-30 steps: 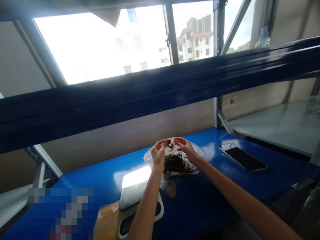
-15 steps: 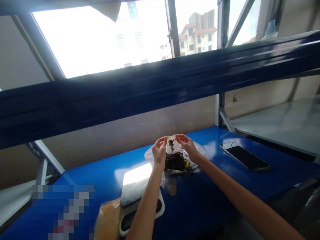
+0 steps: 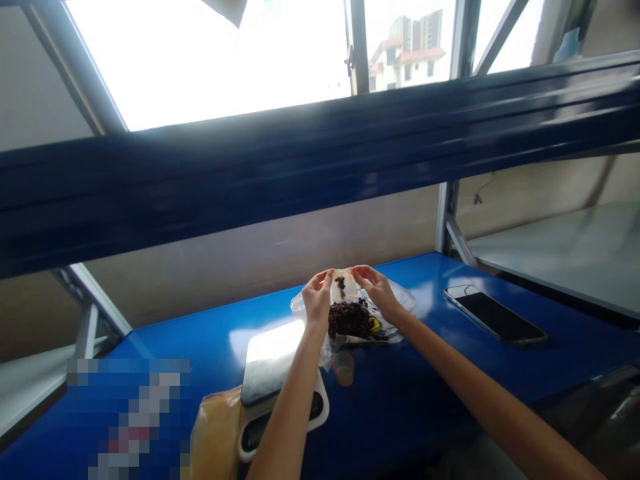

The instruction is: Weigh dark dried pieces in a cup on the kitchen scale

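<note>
My left hand and my right hand are raised side by side, each pinching a top corner of a small whitish see-through pouch. A few dark bits show in the pouch. Just below and behind it lies a clear plastic bag, spread open, with a heap of dark brown dried pieces in it. Something yellow and black shows at the heap's right side. A small translucent cup stands in front of the bag.
A white kitchen scale lies left, partly behind my left forearm. Beside it is a bag of yellowish material. A phone rests on the blue tabletop at right. A dark blue shelf beam crosses overhead.
The dark bits in the pouch have shifted a little. Both hands keep their pinch on it. The whole view has tilted slightly downward.
</note>
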`<state>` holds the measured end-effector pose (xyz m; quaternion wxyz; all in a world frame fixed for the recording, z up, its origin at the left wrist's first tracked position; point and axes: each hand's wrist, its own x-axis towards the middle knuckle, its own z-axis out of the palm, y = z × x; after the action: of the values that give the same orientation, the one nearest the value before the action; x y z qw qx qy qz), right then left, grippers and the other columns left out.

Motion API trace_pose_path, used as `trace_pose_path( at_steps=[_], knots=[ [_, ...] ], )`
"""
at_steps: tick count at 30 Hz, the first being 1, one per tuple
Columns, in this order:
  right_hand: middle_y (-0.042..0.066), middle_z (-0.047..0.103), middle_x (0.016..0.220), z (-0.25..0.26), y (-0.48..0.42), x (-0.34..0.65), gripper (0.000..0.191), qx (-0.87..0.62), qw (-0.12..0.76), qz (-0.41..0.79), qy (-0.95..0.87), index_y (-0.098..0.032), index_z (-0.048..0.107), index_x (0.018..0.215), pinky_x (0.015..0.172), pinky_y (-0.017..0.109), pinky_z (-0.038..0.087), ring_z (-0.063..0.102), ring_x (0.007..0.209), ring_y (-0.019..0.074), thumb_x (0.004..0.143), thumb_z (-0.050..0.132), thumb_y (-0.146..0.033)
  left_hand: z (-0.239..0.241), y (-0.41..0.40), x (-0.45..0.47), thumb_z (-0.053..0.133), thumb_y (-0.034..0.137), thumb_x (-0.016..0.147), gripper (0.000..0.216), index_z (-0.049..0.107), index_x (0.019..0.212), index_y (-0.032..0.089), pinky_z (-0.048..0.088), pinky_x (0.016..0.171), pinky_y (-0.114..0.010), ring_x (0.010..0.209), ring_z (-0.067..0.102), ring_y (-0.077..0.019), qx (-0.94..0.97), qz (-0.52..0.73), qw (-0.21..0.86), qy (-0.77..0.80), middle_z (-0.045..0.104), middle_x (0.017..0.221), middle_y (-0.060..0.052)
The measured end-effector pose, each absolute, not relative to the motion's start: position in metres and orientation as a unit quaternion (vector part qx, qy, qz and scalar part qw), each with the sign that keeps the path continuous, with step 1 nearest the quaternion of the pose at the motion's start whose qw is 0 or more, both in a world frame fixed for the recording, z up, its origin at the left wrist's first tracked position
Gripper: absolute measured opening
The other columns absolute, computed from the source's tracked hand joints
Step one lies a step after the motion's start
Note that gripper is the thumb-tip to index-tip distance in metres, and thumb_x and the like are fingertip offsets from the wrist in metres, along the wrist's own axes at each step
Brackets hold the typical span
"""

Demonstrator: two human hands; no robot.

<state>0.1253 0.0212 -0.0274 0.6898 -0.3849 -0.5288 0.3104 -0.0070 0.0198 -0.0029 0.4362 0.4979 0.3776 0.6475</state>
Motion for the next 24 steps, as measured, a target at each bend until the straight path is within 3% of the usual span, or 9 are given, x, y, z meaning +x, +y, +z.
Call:
trace_pose_path(
  at_steps=[13,16,24],
  knots=[
    [0.004,0.071,0.079,-0.0302,0.0183,0.1283,0.048,-0.384,0.709,0.349,-0.478,-0.020,0.063,0.090,0.066,0.029,0.049,0.066,0.073,0.0185,0.057,0.079,-0.049,-0.0010,0.0161,-0.0025,0.072,0.037,0.068,0.031,0.071,0.089,0.015,0.048,0.072,-0.025,0.078,0.066,-0.0162,0.500,0.641,0.466,0.348,0.072,0.088,-0.008],
    [0.004,0.071,0.078,-0.0293,0.0201,0.1297,0.050,-0.382,0.722,0.359,-0.452,-0.020,0.065,0.091,0.066,0.029,0.049,0.067,0.073,0.0188,0.054,0.080,-0.050,-0.0031,0.0176,-0.0038,0.072,0.036,0.068,0.030,0.071,0.089,0.014,0.047,0.070,-0.025,0.073,0.066,-0.0158,0.506,0.630,0.458,0.369,0.072,0.083,-0.008],
    [0.006,0.071,0.078,-0.0263,0.0156,0.1286,0.035,-0.397,0.690,0.283,-0.535,-0.019,0.069,0.073,0.071,0.033,0.051,0.065,0.073,0.0198,0.063,0.073,-0.053,-0.0040,0.0169,-0.0048,0.066,0.034,0.073,0.021,0.069,0.081,0.015,0.045,0.066,-0.024,0.071,0.064,-0.0154,0.510,0.649,0.392,0.407,0.071,0.076,-0.006]
  ],
)
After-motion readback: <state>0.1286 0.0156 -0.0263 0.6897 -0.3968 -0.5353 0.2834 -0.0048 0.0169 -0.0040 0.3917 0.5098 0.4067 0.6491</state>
